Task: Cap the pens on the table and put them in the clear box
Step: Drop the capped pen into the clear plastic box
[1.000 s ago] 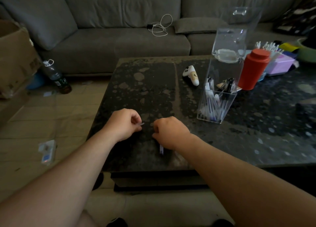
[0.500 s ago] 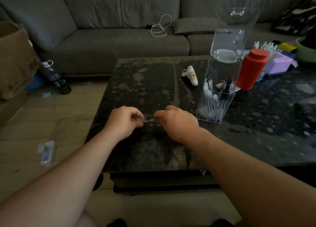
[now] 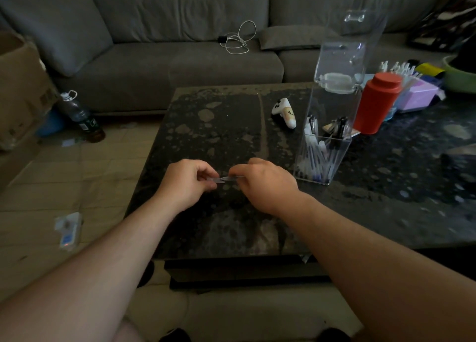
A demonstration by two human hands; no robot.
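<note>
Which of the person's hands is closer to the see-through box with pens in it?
The right hand. It holds a pen just left of the clear box, near its bottom corner. The left hand pinches the cap farther left, beyond the right hand.

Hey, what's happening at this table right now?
A person is capping a pen over the dark table. The left hand pinches the cap and the right hand pinches the pen, with the two parts meeting between the hands. To the right stands the clear box, lid open, already holding several pens. A red canister sits behind it.
</note>
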